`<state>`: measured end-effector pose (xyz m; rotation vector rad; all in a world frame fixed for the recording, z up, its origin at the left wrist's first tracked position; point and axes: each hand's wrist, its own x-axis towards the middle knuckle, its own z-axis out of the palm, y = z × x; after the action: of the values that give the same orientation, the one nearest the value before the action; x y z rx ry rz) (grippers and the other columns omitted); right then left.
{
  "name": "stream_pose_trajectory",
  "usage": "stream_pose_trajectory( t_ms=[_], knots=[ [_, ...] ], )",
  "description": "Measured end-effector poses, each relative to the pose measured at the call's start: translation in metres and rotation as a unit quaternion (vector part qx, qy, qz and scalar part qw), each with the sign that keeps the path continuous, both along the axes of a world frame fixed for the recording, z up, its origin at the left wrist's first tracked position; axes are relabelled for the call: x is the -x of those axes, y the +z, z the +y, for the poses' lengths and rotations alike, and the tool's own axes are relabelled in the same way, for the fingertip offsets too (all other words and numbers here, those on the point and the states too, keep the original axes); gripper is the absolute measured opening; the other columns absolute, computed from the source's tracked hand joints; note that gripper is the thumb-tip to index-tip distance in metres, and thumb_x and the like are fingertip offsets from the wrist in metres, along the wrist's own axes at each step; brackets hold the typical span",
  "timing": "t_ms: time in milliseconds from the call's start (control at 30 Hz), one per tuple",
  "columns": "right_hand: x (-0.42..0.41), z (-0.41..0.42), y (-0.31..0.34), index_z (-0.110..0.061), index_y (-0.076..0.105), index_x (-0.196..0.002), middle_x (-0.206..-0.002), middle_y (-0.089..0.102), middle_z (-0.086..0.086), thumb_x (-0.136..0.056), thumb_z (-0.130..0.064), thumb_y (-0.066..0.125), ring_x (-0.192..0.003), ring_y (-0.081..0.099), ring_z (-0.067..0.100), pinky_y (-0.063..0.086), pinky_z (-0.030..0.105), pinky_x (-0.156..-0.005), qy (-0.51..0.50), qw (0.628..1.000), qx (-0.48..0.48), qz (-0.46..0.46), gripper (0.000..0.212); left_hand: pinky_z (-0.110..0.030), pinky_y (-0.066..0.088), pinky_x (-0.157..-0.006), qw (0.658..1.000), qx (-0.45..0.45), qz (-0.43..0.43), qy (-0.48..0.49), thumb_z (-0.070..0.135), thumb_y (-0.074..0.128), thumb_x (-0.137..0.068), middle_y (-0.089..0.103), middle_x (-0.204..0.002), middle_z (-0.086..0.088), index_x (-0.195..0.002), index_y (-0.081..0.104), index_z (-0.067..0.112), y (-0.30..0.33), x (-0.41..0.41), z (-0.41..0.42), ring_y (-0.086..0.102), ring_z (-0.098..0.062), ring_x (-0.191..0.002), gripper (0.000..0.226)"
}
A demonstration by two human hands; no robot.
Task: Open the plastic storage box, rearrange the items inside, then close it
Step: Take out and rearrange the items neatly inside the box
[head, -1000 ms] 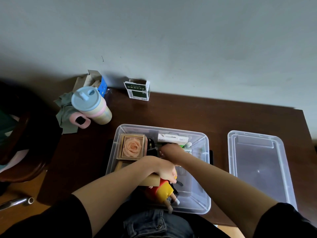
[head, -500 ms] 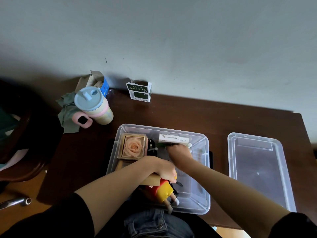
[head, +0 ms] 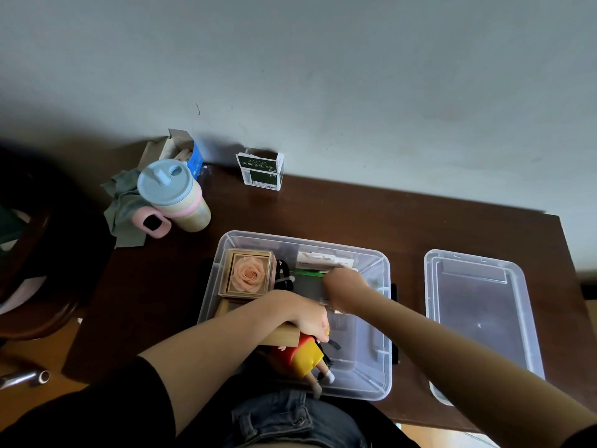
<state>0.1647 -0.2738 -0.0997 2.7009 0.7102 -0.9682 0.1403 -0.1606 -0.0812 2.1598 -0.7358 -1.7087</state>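
The clear plastic storage box (head: 385, 321) stands open at the table's middle. Its lid (head: 478, 321) lies flat to the right. Inside are a box with a peach rose (head: 248, 274), a white packet (head: 323, 259), a green strip (head: 308, 272) and a wooden block (head: 281, 337). My left hand (head: 311, 321) grips a red and yellow doll (head: 305, 358) at the box's near edge. My right hand (head: 344, 286) reaches down into the box's far middle, back upward. Its fingers are hidden among the items.
A lidded cup with a blue lid (head: 172, 195) and a grey cloth (head: 124, 211) sit at the back left. Next to them are an open carton (head: 187, 151) and a green and white carton (head: 261, 171). A chair (head: 35, 253) stands on the left.
My right hand has shifted a little to the right inside the box. My left hand and the doll have stayed where they were.
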Motion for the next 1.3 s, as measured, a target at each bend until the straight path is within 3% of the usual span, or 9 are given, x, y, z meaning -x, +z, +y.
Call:
stream_pose_trajectory(
  t_ms=[167,333,567,667,833,1000,1067,1133,1300],
  knots=[
    [0.004,-0.018,0.004,-0.006,0.063,-0.11,-0.11,0.064,0.01,-0.082,-0.015,0.067,-0.102,0.062,0.027,0.049,0.031,-0.075,0.006,0.995,0.081,0.061,0.03,-0.022,0.034,-0.062,1.0,0.007,-0.003,0.004,0.028,0.045,-0.098,0.059,-0.101,-0.01,-0.097,0.066,0.003,0.0,0.001,0.0,0.047,-0.019,-0.08,0.032],
    [0.011,-0.015,-0.005,-0.007,0.061,-0.117,-0.114,0.063,0.009,-0.082,-0.016,0.069,-0.105,0.061,0.026,0.05,0.03,-0.078,-0.005,0.991,0.104,0.079,0.036,-0.034,0.039,-0.091,1.0,0.009,0.001,-0.006,0.027,0.044,-0.098,0.056,-0.131,-0.014,-0.098,0.066,0.005,-0.001,0.001,0.001,0.048,-0.02,-0.103,0.031],
    [0.012,-0.015,-0.008,-0.006,0.064,-0.111,-0.109,0.065,0.01,-0.082,-0.013,0.067,-0.102,0.062,0.027,0.049,0.031,-0.074,-0.058,0.994,0.056,0.071,0.03,-0.018,0.033,-0.061,1.0,0.019,0.008,0.008,0.024,0.044,-0.098,0.063,-0.105,-0.016,-0.104,0.067,0.002,0.004,0.0,0.001,0.045,-0.016,-0.082,0.033],
    [0.01,-0.016,-0.007,-0.005,0.068,-0.103,-0.089,0.069,0.011,-0.075,-0.02,0.073,-0.073,0.063,0.021,0.047,0.023,-0.061,-0.114,0.987,-0.032,0.112,0.032,-0.023,0.035,-0.066,0.999,0.022,0.012,0.023,0.024,0.046,-0.097,0.059,-0.093,-0.009,-0.102,0.067,0.0,0.004,-0.001,0.003,0.047,-0.017,-0.081,0.032],
    [0.016,-0.018,-0.01,-0.014,0.036,-0.138,-0.108,0.065,0.016,-0.07,-0.023,0.082,-0.066,0.064,0.015,0.05,0.017,-0.046,-0.232,0.917,-0.11,0.306,0.083,-0.034,0.042,-0.078,0.999,0.027,0.01,0.026,0.033,0.053,-0.094,0.059,-0.093,-0.009,-0.103,0.069,0.006,0.014,-0.008,0.012,0.053,-0.023,-0.087,0.033],
    [0.029,-0.011,-0.019,-0.014,0.044,-0.13,-0.113,0.062,0.008,-0.067,-0.049,0.077,-0.096,0.061,0.025,0.054,0.035,-0.081,-0.146,0.967,-0.085,0.191,0.08,-0.022,0.044,-0.062,1.0,-0.026,0.003,0.01,0.04,0.052,-0.093,0.058,-0.107,-0.004,-0.114,0.065,0.017,0.021,-0.011,0.014,0.054,-0.021,-0.091,0.033],
    [0.029,-0.009,-0.021,-0.012,0.048,-0.126,-0.117,0.061,0.007,-0.066,-0.054,0.076,-0.103,0.058,0.027,0.051,0.038,-0.089,-0.144,0.968,-0.074,0.192,0.078,-0.028,0.048,-0.074,0.999,-0.03,0.014,0.002,0.033,0.051,-0.093,0.059,-0.118,-0.006,-0.116,0.065,0.019,0.021,-0.011,0.013,0.056,-0.024,-0.102,0.031],
    [0.026,-0.007,-0.019,-0.01,0.056,-0.119,-0.113,0.064,0.008,-0.065,-0.056,0.075,-0.1,0.059,0.027,0.051,0.037,-0.088,-0.14,0.968,-0.061,0.201,0.074,-0.035,0.047,-0.083,0.999,-0.033,0.021,-0.003,0.027,0.049,-0.093,0.058,-0.122,-0.009,-0.115,0.066,0.02,0.022,-0.01,0.011,0.056,-0.028,-0.108,0.028],
    [0.016,-0.01,-0.012,-0.009,0.066,-0.1,-0.096,0.068,0.008,-0.06,-0.062,0.076,-0.078,0.056,0.021,0.046,0.029,-0.067,-0.15,0.971,-0.072,0.169,0.068,-0.024,0.044,-0.076,1.0,-0.009,0.02,-0.012,0.016,0.048,-0.091,0.057,-0.125,-0.005,-0.112,0.066,0.021,0.029,-0.015,0.014,0.053,-0.02,-0.103,0.027]
  ],
)
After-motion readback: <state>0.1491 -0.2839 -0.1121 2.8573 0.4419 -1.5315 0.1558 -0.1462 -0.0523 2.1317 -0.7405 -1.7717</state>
